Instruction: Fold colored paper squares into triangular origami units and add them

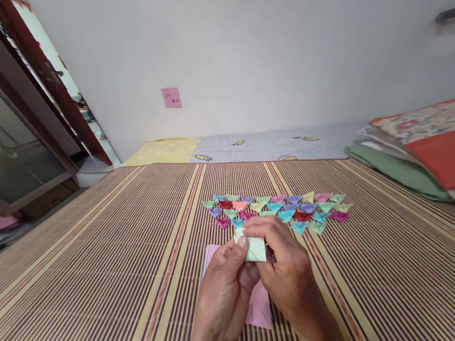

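A small pale green piece of folded paper is held up between both hands. My left hand grips its left side, the thumb pressed on its face. My right hand holds its top and right edges, with the fingers bent over it. Under my hands lies a stack of pink paper, partly covered by them. Just beyond, several rows of small folded paper boats in many colours lie on the striped mat; my hands hide some of the nearest ones.
A pile of folded bedding sits at the right against the white wall. On the wall is a pink note. Patterned cloth runs along the mat's far edge. At the left stands a glass-panelled door.
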{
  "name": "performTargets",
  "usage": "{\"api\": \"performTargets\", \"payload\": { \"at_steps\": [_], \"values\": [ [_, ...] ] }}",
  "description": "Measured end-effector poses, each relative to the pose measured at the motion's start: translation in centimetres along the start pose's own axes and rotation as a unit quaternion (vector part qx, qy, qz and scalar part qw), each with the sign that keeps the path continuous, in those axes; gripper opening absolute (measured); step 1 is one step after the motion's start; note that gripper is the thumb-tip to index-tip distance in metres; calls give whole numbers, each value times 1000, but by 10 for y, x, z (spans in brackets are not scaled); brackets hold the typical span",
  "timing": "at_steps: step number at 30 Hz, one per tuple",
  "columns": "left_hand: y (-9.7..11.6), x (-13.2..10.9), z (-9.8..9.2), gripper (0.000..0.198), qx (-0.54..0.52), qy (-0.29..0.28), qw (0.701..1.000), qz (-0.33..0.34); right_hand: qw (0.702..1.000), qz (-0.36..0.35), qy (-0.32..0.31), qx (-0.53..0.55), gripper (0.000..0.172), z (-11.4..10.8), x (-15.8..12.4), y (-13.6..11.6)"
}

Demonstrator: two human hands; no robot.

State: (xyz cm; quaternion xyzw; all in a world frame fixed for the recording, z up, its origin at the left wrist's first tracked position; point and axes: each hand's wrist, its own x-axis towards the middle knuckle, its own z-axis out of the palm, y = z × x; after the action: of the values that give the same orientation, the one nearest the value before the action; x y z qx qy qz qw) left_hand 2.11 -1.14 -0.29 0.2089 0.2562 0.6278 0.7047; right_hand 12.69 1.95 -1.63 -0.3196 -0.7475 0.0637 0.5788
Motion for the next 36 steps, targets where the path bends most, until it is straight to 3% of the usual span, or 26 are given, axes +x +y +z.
{"api": "performTargets", "payload": {
  "at_steps": [5, 7, 10, 12, 14, 19, 24, 30, 36],
  "values": [
    [-2, 4, -6, 26, 22, 23, 999, 23, 999, 12, -37, 7, 34, -4, 0, -1],
    [-3, 6, -8, 27, 24, 46, 997, 52, 999, 29, -15, 10, 36, -6, 1, -3],
    [-5, 9, -9, 27, 7, 82, 992, 94, 996, 80, 33, 10, 25, -8, 2, -5],
    [-5, 11, -9, 26, -6, 98, 989, 111, 992, 120, 16, 27, 11, -8, 3, -7],
    [-6, 11, -10, 24, -11, 105, 988, 115, 986, 159, -20, 50, 10, -7, 2, -9],
    [-4, 7, -12, 25, 24, 82, 990, 114, 964, 244, -55, 93, 29, -4, 2, -12],
    [7, 2, -13, 59, 142, 37, 977, 155, 944, 293, -52, 146, 32, -6, -1, -6],
    [11, 5, -29, 23, 233, -5, 955, 181, 928, 320, -24, 190, 34, -6, -2, -1],
    [5, 8, -36, 21, 214, 84, 951, 207, 935, 301, -64, 175, 32, -6, 0, -5]
  ]
}}
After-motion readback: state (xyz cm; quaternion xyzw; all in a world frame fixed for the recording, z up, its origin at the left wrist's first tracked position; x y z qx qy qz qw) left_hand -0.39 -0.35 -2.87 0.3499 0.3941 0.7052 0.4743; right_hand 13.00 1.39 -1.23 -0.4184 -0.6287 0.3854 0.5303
